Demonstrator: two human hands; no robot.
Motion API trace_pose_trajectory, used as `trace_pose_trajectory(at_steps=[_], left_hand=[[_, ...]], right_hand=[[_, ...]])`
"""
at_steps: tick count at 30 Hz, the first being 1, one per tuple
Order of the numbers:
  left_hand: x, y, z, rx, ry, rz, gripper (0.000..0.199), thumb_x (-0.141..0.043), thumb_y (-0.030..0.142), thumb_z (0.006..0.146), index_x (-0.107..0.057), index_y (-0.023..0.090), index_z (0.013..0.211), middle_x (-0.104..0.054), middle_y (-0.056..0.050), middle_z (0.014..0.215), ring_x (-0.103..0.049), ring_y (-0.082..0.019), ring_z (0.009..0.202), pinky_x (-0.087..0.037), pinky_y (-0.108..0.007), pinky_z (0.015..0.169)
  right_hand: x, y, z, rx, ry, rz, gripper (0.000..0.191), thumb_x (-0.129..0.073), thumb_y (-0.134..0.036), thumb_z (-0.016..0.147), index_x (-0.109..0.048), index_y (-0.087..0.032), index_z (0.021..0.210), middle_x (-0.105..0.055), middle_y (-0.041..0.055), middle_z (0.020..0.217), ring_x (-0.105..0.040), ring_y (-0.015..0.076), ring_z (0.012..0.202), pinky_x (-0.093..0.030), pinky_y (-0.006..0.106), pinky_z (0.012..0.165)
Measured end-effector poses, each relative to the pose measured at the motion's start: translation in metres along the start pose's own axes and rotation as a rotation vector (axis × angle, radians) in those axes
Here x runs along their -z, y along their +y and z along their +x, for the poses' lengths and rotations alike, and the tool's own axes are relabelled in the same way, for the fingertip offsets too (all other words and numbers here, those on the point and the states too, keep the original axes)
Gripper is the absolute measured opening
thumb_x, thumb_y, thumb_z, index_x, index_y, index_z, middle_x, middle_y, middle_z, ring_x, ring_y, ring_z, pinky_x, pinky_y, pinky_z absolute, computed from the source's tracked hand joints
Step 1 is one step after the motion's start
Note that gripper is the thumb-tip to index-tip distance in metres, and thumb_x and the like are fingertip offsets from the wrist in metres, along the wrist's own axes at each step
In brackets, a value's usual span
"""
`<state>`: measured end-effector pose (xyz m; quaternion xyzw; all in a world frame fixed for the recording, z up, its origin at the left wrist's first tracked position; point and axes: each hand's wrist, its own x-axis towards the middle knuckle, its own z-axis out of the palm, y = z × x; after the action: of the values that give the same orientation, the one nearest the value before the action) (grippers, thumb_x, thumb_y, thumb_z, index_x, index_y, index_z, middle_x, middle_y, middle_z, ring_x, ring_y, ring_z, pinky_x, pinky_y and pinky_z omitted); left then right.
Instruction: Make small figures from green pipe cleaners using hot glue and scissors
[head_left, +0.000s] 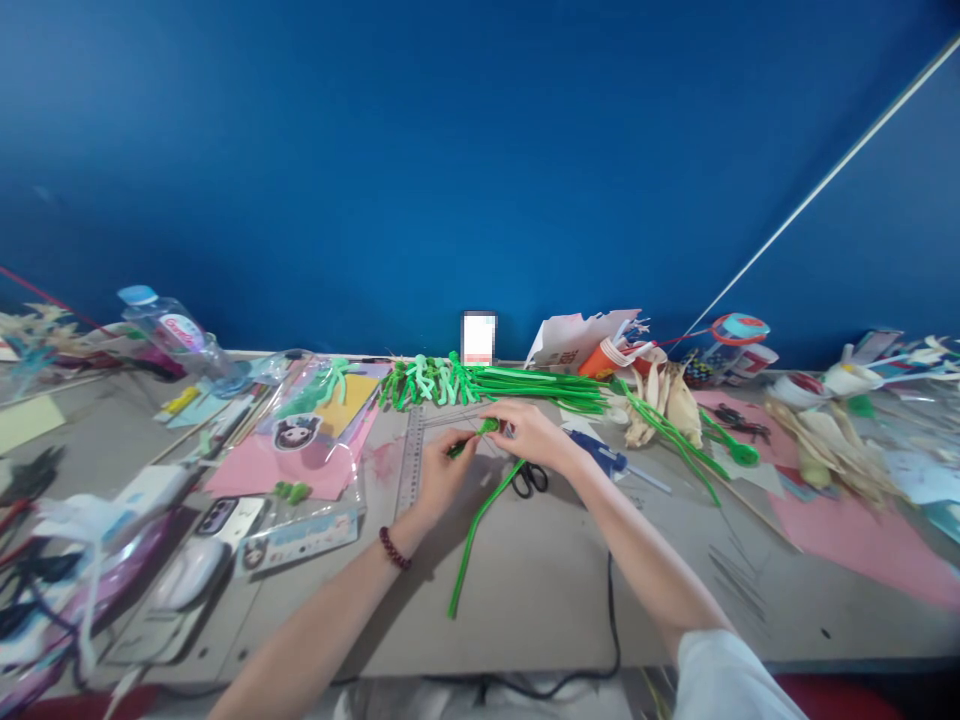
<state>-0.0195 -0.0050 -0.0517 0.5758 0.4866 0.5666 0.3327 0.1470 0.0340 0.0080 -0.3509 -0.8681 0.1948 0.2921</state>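
Observation:
Over the middle of the desk, my left hand and my right hand pinch a small bunched green pipe cleaner between them. A short dark green end pokes out beside the left fingers. Below the right hand a long bent green pipe cleaner runs toward the front; whether it joins the bunched piece I cannot tell. Black-handled scissors lie under the right wrist, their blades partly hidden. A clear ruler is left of the hands. Behind them lie twisted green pieces and a bundle of green pipe cleaners.
A blue glue gun sits right of my right hand, near dried husks. Pink paper in a plastic sleeve, a computer mouse and a tilted bottle are leftward. A black cable crosses the front edge.

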Motion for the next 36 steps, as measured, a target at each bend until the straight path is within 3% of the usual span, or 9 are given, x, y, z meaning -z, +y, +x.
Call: trace_pose_trajectory(at_steps=[4, 15, 24, 30, 36], left_hand=[[0.001, 0.006, -0.001, -0.027, 0.004, 0.034, 0.015, -0.061, 0.032, 0.076, -0.069, 0.02, 0.072, -0.066, -0.005, 0.072, -0.057, -0.018, 0.07, -0.042, -0.029, 0.065], [-0.001, 0.004, 0.002, 0.067, 0.009, -0.062, 0.017, -0.063, 0.036, 0.075, -0.07, 0.021, 0.079, -0.068, -0.007, 0.079, -0.059, -0.02, 0.074, -0.044, -0.031, 0.068], [0.001, 0.003, 0.006, 0.289, -0.086, -0.277, 0.022, -0.067, 0.039, 0.07, -0.067, 0.017, 0.07, -0.063, -0.003, 0.065, -0.054, -0.014, 0.061, -0.041, -0.025, 0.059], [0.002, -0.001, 0.009, 0.345, -0.136, -0.369, 0.022, -0.072, 0.038, 0.065, -0.067, 0.016, 0.067, -0.061, -0.001, 0.063, -0.051, -0.012, 0.058, -0.04, -0.024, 0.058], [0.003, -0.002, 0.01, 0.365, -0.124, -0.367, 0.023, -0.074, 0.038, 0.062, -0.068, 0.016, 0.067, -0.061, -0.001, 0.061, -0.051, -0.011, 0.057, -0.039, -0.023, 0.056]], right_hand=[[-0.01, -0.006, 0.001, -0.005, 0.02, -0.079, 0.026, -0.055, -0.01, 0.078, -0.066, -0.018, 0.1, -0.068, 0.0074, 0.101, -0.059, 0.021, 0.1, -0.048, 0.033, 0.086], [0.002, 0.006, 0.002, -0.022, -0.051, 0.051, 0.029, -0.055, -0.014, 0.082, -0.066, -0.021, 0.108, -0.068, 0.0049, 0.107, -0.064, 0.0196, 0.096, -0.049, 0.031, 0.085], [0.0, 0.003, 0.002, 0.017, -0.062, 0.029, 0.028, -0.054, -0.012, 0.082, -0.068, -0.022, 0.105, -0.069, 0.0041, 0.106, -0.064, 0.0199, 0.1, -0.048, 0.031, 0.089], [-0.003, 0.005, 0.002, 0.1, -0.029, 0.014, 0.029, -0.052, -0.01, 0.083, -0.069, -0.022, 0.103, -0.069, 0.0041, 0.106, -0.063, 0.0193, 0.101, -0.049, 0.03, 0.091], [-0.006, 0.008, 0.003, 0.075, -0.026, 0.08, 0.027, -0.053, -0.013, 0.083, -0.069, -0.023, 0.102, -0.069, 0.0034, 0.105, -0.063, 0.0194, 0.102, -0.048, 0.031, 0.091]])
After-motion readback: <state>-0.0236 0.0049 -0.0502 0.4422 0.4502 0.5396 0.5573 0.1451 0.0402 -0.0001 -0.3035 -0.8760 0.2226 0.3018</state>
